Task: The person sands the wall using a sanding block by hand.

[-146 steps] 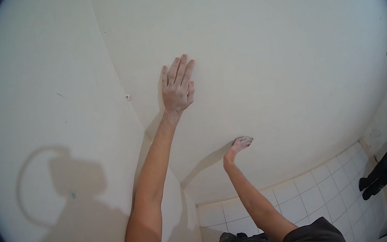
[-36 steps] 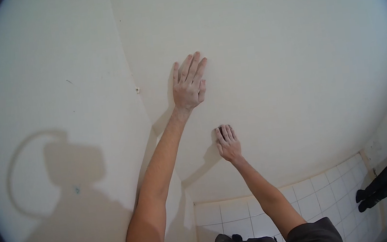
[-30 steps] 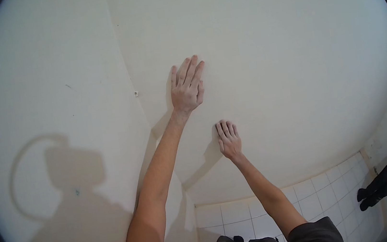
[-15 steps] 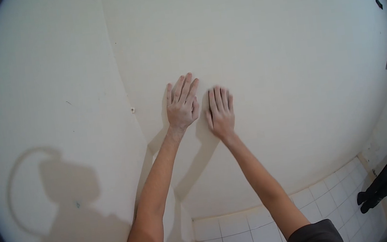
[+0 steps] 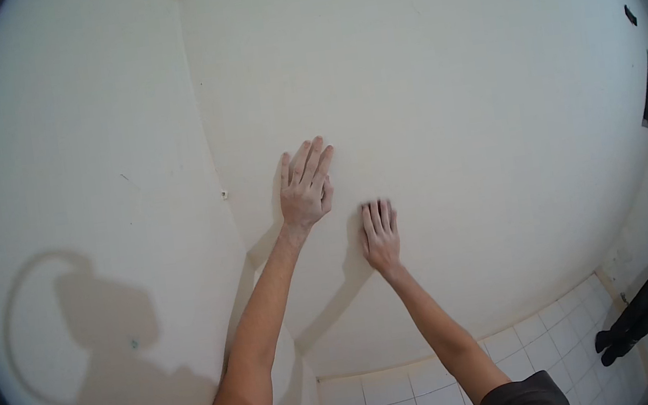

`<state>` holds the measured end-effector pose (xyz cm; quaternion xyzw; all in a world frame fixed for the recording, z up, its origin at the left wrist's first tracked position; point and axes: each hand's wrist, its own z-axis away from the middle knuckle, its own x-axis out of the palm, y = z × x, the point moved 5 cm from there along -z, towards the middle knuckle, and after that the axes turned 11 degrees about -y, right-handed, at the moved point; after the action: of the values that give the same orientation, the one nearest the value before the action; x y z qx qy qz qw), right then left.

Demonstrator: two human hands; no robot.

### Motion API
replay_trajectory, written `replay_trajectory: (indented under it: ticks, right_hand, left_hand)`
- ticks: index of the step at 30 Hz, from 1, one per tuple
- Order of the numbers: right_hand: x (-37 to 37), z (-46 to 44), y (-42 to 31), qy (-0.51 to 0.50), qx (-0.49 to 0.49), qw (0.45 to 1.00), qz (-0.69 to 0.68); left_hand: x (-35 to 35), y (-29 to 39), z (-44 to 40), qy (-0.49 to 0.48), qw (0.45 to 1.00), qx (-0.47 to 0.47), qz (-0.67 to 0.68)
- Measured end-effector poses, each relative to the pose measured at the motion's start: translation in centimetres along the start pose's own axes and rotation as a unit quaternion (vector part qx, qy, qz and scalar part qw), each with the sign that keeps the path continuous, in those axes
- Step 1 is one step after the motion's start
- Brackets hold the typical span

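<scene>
White wall [image 5: 450, 106], facing my remote view above the tiled floor [image 5: 387, 389]: my left hand [image 5: 304, 189] rests against it, fingers extended; lower, my right hand [image 5: 381, 237] lies palm-in, whether gripping anything I cannot tell.

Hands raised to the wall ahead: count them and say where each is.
2. The left hand is against the wall, nearer the corner; the right hand is lower in the picture, to its right. Others may lie outside the view.
</scene>
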<state>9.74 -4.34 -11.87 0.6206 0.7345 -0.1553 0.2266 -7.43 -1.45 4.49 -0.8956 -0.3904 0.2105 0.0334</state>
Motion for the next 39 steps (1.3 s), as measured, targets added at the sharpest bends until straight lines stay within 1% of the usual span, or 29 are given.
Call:
replay_trajectory:
  ticks: [3, 6, 9, 10, 14, 17, 20, 23, 24, 26, 28, 31, 34, 37, 39]
  right_hand:
    - [-4.5, -7.9, -0.5, 0.078, -0.005, 0.996, -0.048]
    - [-6.6, -12.0, -1.0, 0.119, -0.019, 0.989, -0.084]
    - [-5.6, -10.5, -1.5, 0.067, -0.006, 0.997, -0.033]
    - [-4.9, -9.3, -1.7, 0.045, -0.012, 0.998, -0.035]
    - [0.0, -0.8, -1.3, -0.05, -0.03, 0.997, -0.054]
    - [3.9, 6.4, 0.1, -0.094, -0.056, 0.994, -0.014]
    - [5.6, 9.3, 1.0, -0.118, -0.053, 0.992, 0.006]
    - [4.5, 7.5, 1.0, -0.082, -0.055, 0.995, 0.013]
    - [3.5, 5.9, 1.0, -0.056, -0.046, 0.997, 0.008]
    - [0.7, 1.0, 0.6, 0.0, -0.027, 1.0, -0.005]
    - [-2.7, -4.6, -0.2, 0.026, -0.014, 0.999, -0.018]
    - [-6.8, -10.1, -1.2, 0.047, -0.034, 0.997, -0.048]
    - [-6.6, -10.6, -1.3, 0.064, -0.045, 0.997, -0.01]
    - [-4.1, -6.7, -0.7, 0.019, -0.059, 0.998, 0.014]
    - [-2.7, -3.0, -0.4, -0.042, -0.053, 0.998, -0.004]
  left_hand:
    - [0.2, -0.1, 0.0, -0.001, 1.0, -0.009, -0.003]
    - [0.4, -0.2, 0.1, 0.003, 1.0, -0.011, -0.007]
    - [0.4, -0.2, 0.2, 0.0, 1.0, -0.011, -0.004]
    - [0.3, -0.2, 0.2, -0.002, 1.0, -0.013, -0.004]
    - [0.2, -0.2, 0.3, -0.003, 1.0, -0.005, 0.002]
    - [0.0, -0.1, 0.2, -0.003, 1.0, 0.001, 0.007]
    - [-0.1, -0.2, 0.2, -0.005, 1.0, 0.004, 0.008]
    - [0.0, 0.1, 0.5, -0.004, 1.0, -0.001, 0.003]
    - [0.0, 0.1, 0.4, -0.004, 1.0, -0.006, 0.001]
    - [-0.1, 0.0, 0.3, -0.009, 1.0, -0.009, -0.009]
    - [0.3, 0.0, 0.6, -0.021, 1.0, -0.012, -0.017]
    - [0.3, 0.1, 0.6, -0.018, 1.0, -0.01, -0.02]
    - [0.5, 0.0, 0.6, -0.017, 1.0, -0.003, -0.014]
    - [0.5, -0.1, 0.7, -0.032, 0.999, -0.006, -0.006]
    - [0.5, -0.1, 0.7, -0.033, 0.999, -0.01, -0.01]
